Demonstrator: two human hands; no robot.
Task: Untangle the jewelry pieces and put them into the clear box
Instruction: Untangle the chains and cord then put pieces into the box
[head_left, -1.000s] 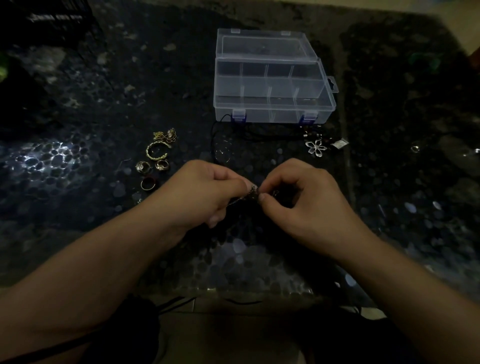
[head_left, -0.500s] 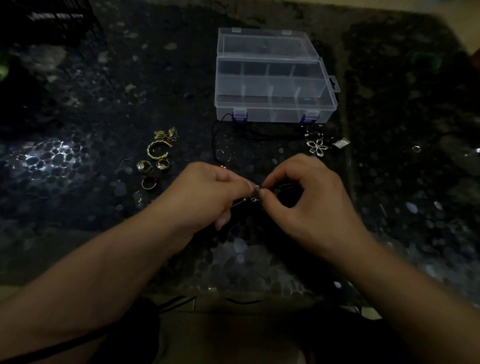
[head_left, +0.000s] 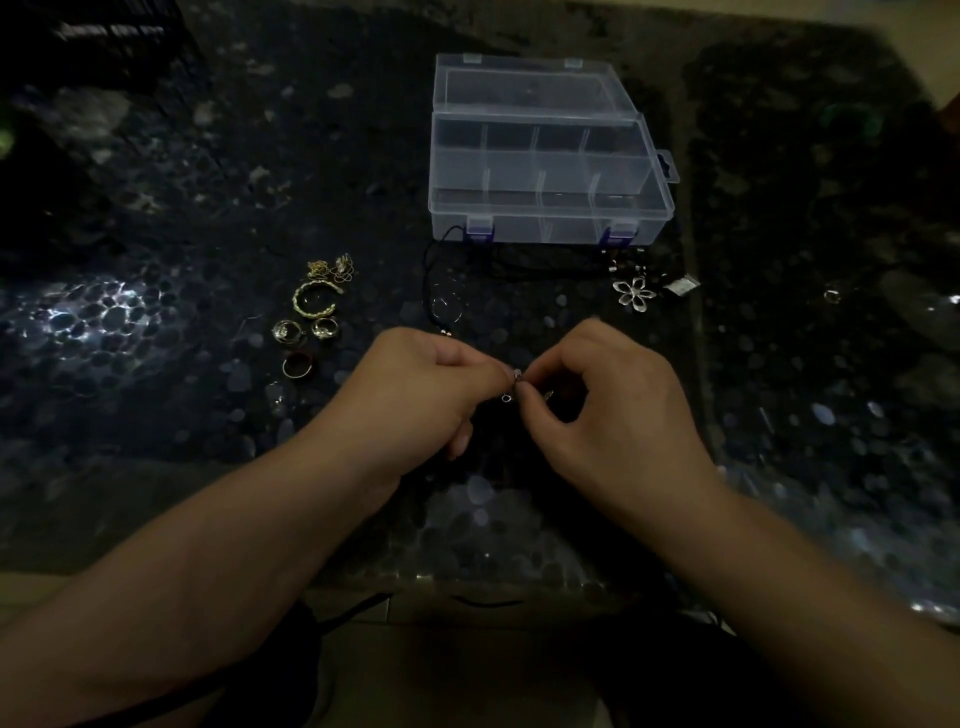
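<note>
At the centre of the frame, the left hand (head_left: 415, 395) and the right hand (head_left: 608, 410) meet fingertip to fingertip over the dark pebble-patterned table (head_left: 156, 322), both pinching a small silver clasp (head_left: 515, 378) with a tiny ring hanging just below it. What it is attached to is too dark to make out.

In the upper middle of the frame the clear box (head_left: 545, 171) stands open, its lid tipped back and its compartments apparently still bare. A black cord (head_left: 467, 260) runs along its near edge, close to a thin wire hoop. To the left of centre lie a gold cuff (head_left: 314, 300), a tangle of gold chain (head_left: 332, 268) and several rings (head_left: 306, 332); to the right of centre lies a silver flower pendant (head_left: 635, 294).

The risk I see is the dim light and the smallness of the piece: a pull in the wrong direction could tighten a knot rather than free it. If either pinch slips, the clasp may drop and be hard to find against the mottled table. Dragging the cord could also snag the hoop.
</note>
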